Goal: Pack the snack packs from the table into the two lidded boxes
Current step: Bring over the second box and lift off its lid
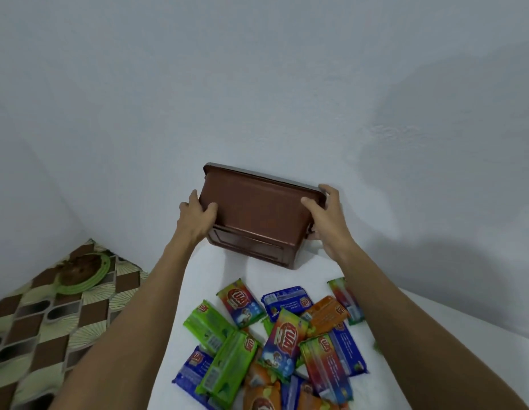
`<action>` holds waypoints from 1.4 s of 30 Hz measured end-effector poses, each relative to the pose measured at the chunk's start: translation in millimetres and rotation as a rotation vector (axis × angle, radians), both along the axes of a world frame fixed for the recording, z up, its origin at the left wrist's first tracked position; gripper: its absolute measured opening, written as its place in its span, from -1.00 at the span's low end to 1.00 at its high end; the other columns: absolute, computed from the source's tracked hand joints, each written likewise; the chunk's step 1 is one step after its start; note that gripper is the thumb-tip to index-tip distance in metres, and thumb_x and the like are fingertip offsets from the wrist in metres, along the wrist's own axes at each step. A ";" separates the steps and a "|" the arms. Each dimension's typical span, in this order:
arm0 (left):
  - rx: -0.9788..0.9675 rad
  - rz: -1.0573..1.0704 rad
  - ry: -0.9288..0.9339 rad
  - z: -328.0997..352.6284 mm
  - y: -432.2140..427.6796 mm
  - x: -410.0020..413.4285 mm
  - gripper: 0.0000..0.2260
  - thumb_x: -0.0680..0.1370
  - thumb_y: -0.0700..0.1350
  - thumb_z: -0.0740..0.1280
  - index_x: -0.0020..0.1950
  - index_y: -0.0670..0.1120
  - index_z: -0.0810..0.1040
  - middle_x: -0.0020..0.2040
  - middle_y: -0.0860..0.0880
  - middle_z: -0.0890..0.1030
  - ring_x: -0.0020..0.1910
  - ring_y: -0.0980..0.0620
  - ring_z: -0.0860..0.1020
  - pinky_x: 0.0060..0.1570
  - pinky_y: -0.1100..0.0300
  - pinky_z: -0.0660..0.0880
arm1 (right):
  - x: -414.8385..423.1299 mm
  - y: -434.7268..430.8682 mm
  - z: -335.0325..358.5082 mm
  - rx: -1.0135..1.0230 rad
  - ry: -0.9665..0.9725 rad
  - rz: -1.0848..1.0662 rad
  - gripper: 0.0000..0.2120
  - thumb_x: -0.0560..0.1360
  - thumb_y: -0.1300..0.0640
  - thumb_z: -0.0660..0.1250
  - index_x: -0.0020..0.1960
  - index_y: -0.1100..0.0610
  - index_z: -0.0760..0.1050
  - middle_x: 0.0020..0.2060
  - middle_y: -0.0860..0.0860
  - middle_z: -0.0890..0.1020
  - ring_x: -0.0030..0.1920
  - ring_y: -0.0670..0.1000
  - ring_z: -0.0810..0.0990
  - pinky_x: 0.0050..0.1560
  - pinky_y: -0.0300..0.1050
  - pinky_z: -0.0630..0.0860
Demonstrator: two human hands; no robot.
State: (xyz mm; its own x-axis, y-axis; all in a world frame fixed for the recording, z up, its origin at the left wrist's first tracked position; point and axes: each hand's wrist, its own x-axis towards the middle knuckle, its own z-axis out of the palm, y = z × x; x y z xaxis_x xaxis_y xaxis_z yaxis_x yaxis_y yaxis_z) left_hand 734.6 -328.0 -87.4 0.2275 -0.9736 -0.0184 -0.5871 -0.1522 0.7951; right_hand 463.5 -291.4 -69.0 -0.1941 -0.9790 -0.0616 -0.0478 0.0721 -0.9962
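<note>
Box (257, 214) gripped between left hand (196, 218) and right hand (325, 214), above snack packs (275, 335).

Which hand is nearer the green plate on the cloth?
Left. The left hand grips the brown box at its left end, right of the green plate; the right hand grips its far end.

I see the brown box (257, 214) tipped, top facing away, at the far end of the surface (287, 276). Bright packs (275, 338) lie heaped nearer.
</note>
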 end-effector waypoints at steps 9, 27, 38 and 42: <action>-0.134 -0.129 0.568 52.4 107.7 -72.2 -0.90 0.45 -0.14 0.07 -0.14 -0.04 0.37 -0.12 0.01 0.46 -0.09 0.02 0.43 -0.17 0.12 0.38 | -80.5 106.0 40.9 0.007 -0.433 -0.199 -0.74 0.56 -0.01 0.28 -0.25 0.07 0.39 -0.23 0.03 0.47 -0.16 0.06 0.49 -0.05 -0.01 0.48; 0.111 -0.432 0.503 11.8 362.1 -300.0 -0.55 0.44 -0.22 0.23 0.33 0.01 0.45 0.22 -0.04 0.49 0.12 0.05 0.47 -0.06 0.23 0.43 | -332.5 458.3 -1.5 0.118 0.269 -0.237 -0.61 0.58 0.14 0.29 0.39 -0.02 0.39 0.01 -0.03 0.53 -0.01 -0.07 0.55 -0.11 -0.17 0.50; -0.122 -0.569 -0.153 -39.6 491.8 -315.6 -0.48 0.55 0.11 0.30 0.48 0.02 0.33 -0.02 -0.05 0.62 -0.12 0.02 0.58 -0.22 0.15 0.44 | -336.4 618.9 -49.0 0.109 0.585 -0.438 -0.69 0.53 0.07 0.36 0.26 -0.11 0.45 -0.23 0.04 0.57 -0.25 0.01 0.60 -0.24 -0.13 0.57; -0.125 -0.616 -0.277 -55.4 493.8 -310.8 -0.47 0.58 0.08 0.26 0.51 -0.08 0.31 -0.02 -0.16 0.65 -0.05 -0.14 0.61 -0.13 0.11 0.46 | -321.4 631.7 -71.2 0.158 0.615 -0.481 -0.71 0.54 0.10 0.35 0.24 -0.06 0.47 -0.33 0.05 0.56 -0.31 0.02 0.58 -0.32 -0.17 0.54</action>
